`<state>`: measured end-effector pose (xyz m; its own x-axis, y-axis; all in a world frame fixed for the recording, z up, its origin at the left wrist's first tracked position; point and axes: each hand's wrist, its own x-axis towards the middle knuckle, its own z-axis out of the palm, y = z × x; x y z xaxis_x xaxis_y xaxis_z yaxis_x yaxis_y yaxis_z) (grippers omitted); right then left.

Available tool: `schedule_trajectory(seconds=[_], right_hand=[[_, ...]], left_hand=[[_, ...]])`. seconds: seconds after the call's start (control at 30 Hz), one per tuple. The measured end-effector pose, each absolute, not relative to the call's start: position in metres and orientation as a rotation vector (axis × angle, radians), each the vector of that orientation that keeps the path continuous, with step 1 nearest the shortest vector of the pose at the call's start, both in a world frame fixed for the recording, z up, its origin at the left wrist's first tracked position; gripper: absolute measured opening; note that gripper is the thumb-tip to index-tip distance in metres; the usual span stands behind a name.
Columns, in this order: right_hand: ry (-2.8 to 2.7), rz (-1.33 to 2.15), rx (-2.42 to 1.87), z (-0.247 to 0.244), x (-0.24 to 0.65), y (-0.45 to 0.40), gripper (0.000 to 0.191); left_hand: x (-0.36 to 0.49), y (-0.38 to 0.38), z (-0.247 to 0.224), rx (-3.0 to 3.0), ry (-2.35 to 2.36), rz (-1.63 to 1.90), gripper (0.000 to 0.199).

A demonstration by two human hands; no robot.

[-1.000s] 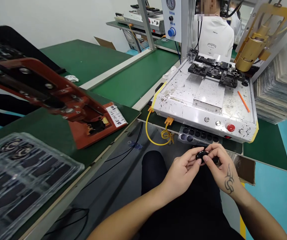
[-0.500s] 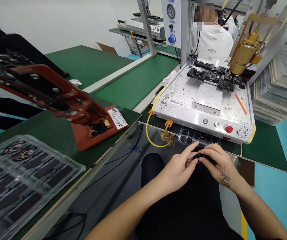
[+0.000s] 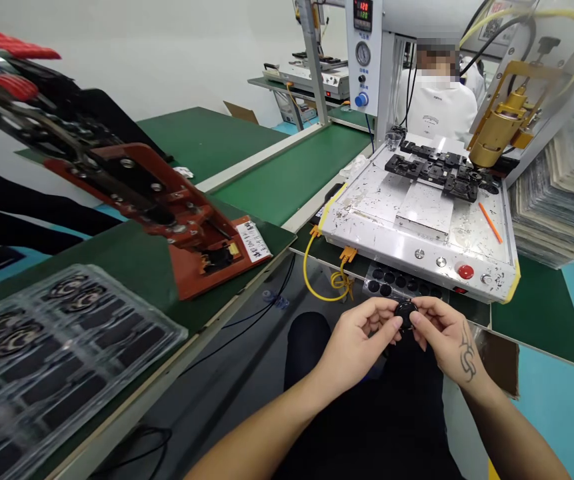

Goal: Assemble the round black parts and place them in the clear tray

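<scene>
A small round black disc (image 3: pixel 406 313) is held above my lap, its broad face turned up towards me. My left hand (image 3: pixel 367 333) pinches its left side between thumb and fingers. From the other side, my right hand (image 3: pixel 439 330) grips the disc's right edge the same way. Just beyond my fingers, a clear plastic tray (image 3: pixel 373 288) with several round black pieces lies at the front of the white press machine (image 3: pixel 367 230). The fingertips behind the disc are partly hidden.
On the left bench a red toggle press (image 3: pixel 191 283) stands raised near a clear tray of parts (image 3: pixel 131 307). Black fixtures (image 3: pixel 431 167) and an orange stick (image 3: pixel 490 223) lie on the machine bed. Trays are stacked (image 3: pixel 541 213) at right. A person in white (image 3: pixel 437 103) sits beyond.
The disc has been tilted from nearly edge-on to showing its face, and both hands have shifted slightly. The camera view has moved, so the surroundings sit lower and further right.
</scene>
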<state>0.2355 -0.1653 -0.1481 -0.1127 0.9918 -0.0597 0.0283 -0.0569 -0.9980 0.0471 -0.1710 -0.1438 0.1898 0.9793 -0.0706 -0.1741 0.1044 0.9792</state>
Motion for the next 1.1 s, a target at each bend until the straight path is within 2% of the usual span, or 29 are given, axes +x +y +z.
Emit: schedule_trajectory(seconds=[0.17,0.53,0.73,1.1], right_hand=[[-1.332,1.241,-1.257,-0.14,0.232,-0.17,0.034],[-1.447,1.12,-1.218,-0.138,0.227,-0.176,0.02],[-1.467,1.148,-1.21,-0.138,0.225,-0.171,0.023],[-1.511,1.174,-1.176,-0.145,0.215,-0.166,0.024]], left_hand=[[0.048,-0.174,-0.143,1.041,0.994,1.08,0.033],[0.043,-0.176,-0.14,1.188,1.018,1.114,0.021],[0.045,-0.177,-0.139,1.324,1.095,1.163,0.014],[0.034,-0.185,-0.142,1.402,1.178,1.229,0.015]])
